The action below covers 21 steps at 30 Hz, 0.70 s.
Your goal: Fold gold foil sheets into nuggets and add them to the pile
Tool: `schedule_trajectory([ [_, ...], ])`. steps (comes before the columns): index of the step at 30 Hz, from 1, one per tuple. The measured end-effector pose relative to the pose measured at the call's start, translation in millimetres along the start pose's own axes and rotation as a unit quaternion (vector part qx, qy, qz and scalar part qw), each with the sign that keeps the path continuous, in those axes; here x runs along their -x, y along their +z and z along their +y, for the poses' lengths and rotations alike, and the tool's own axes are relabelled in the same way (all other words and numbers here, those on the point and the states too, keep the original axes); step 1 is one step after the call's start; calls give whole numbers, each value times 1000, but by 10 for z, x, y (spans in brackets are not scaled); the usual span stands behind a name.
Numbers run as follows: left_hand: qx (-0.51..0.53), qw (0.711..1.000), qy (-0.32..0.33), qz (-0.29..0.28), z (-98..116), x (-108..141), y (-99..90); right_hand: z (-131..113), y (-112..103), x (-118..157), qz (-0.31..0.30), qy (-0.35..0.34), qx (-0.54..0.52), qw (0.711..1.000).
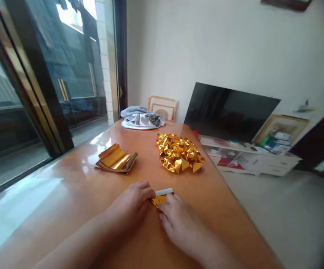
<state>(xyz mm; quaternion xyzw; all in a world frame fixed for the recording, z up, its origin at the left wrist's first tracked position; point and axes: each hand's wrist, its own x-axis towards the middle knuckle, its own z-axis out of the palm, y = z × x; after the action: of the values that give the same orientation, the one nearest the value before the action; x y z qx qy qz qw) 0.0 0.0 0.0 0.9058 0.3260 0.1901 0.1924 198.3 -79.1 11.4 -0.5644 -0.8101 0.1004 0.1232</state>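
Between my two hands is a sheet of gold foil paper (158,200), partly folded, with a pale strip along its far edge. My left hand (135,200) pinches its left end, fingers closed. My right hand (175,216) grips the right end, with the fingers bent over the paper. Beyond my left hand lies a stack of gold foil paper (115,158), its top sheets curling up. A heap of folded gold foil pieces (180,153) sits past my right hand, near the table's right side.
The brown table (74,201) runs away from me. Grey and white cloth (142,118) lies at its far end, before framed pictures (163,104). A large television (229,112) stands on a white cabinet (262,164) at right. Glass doors (46,74) are at left.
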Motion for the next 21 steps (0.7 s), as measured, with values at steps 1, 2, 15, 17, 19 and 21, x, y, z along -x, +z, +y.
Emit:
schedule_trajectory([
  [1,-5,1000,3,-13,26,3,13,1,-5,-6,0,0,-1,1000],
  [2,-12,1000,5,-24,51,5,24,2,-10,-10,-1,0,-1,1000],
  [15,-137,988,11,-65,161,-16,5,-37,-37,65,-21,-15,29,999],
  [17,-148,987,11,-65,183,-14,2,-41,-31,78,-25,-20,49,998],
  [19,-150,987,11,-65,199,-12,1,-48,-28,89,-27,-27,68,997],
  [21,-146,987,11,-63,204,-10,1,-56,-34,97,-29,-28,87,995],
])
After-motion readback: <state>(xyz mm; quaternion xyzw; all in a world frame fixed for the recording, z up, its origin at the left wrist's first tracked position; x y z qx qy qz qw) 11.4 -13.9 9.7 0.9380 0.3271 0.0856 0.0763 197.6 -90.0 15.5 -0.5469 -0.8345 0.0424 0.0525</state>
